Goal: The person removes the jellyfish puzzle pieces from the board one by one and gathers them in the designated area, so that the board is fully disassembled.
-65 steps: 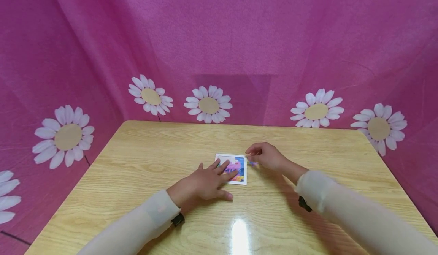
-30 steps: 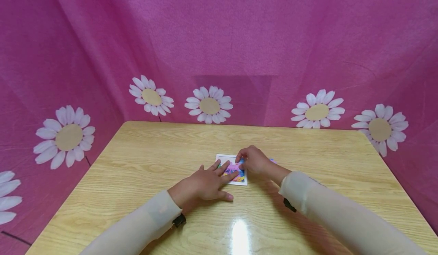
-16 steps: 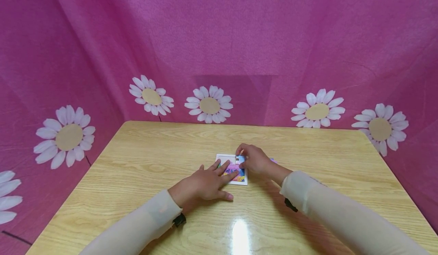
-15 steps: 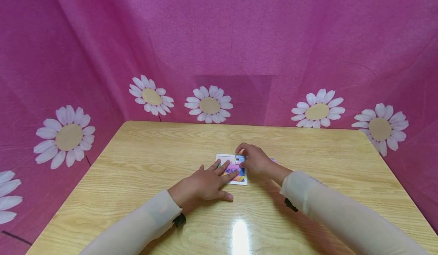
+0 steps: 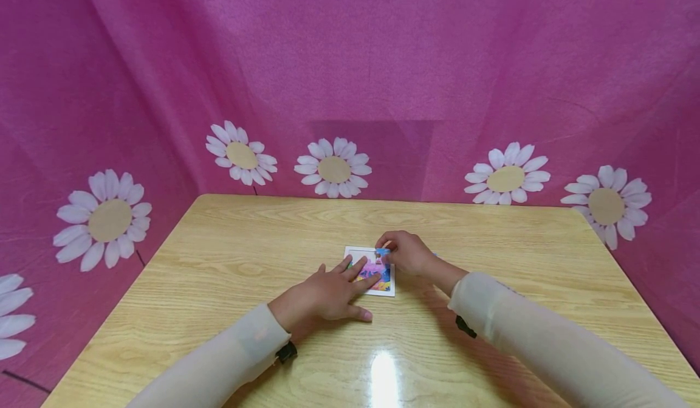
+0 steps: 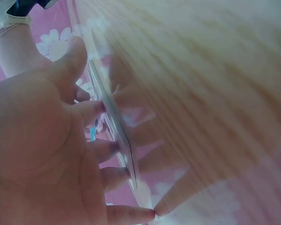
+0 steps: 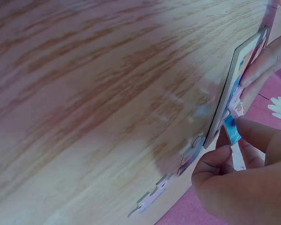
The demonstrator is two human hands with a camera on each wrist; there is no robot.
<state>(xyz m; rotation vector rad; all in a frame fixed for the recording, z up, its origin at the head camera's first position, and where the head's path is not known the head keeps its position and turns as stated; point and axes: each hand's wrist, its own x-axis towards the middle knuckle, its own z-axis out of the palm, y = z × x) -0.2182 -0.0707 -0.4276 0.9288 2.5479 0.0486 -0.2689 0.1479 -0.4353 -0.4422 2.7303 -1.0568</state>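
Pink cloth [image 5: 383, 61] with white daisies behind and beside a wooden table [image 5: 246, 244]. Near table centre, a small white-framed puzzle [image 5: 355, 253], lying flat, partly filled with bright picture. Left hand [image 5: 328, 292] flat, fingers [image 6: 100, 108] straight and spread, tips pressing on puzzle's near-left part, palm on wood. Right hand [image 5: 407, 255] at puzzle's far-right corner, thumb and fingertips [image 7: 253, 133] pinching a blue piece [image 7: 231, 129], held tilted just above the tray edge. Two loose pieces [image 7: 171, 180] on table just right of puzzle, seen from right wrist. Pale sleeves [image 5: 525, 329] on both arms.
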